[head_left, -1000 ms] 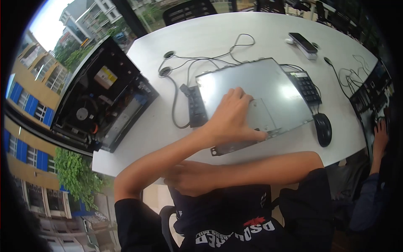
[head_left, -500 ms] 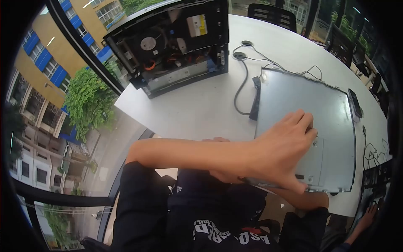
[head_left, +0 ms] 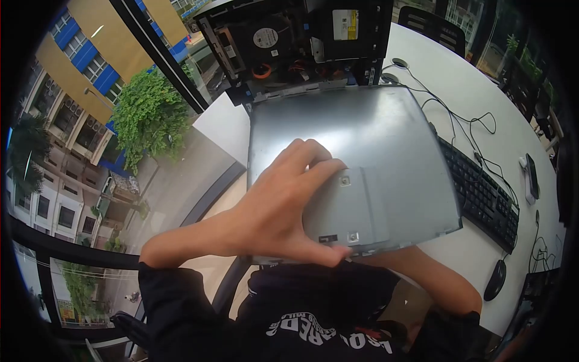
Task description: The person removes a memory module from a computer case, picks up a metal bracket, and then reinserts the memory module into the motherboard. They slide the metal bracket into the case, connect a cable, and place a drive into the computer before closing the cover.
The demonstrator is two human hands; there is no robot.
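Note:
A grey metal computer side panel (head_left: 404,175) is held up in front of me, tilted, with its outer face towards the camera. My left hand (head_left: 283,205) grips it, the thumb at the near edge and the fingers bent over the face beside a raised plate with two screws. My right forearm (head_left: 434,277) reaches under the panel, which hides that hand and its fingers. Just beyond the panel stands the opened computer case (head_left: 295,45), its fan, drive and cables showing; the panel covers its lower part.
A black keyboard (head_left: 482,193) and a mouse (head_left: 496,280) lie on the white table (head_left: 431,69) to the right, with cables and a phone (head_left: 532,175). A chair (head_left: 431,27) stands behind the table. Windows line the left side.
The panel has been lifted off the right part of the table and carried left towards the case, uncovering the keyboard and mouse. My right hand has passed out of sight beneath it.

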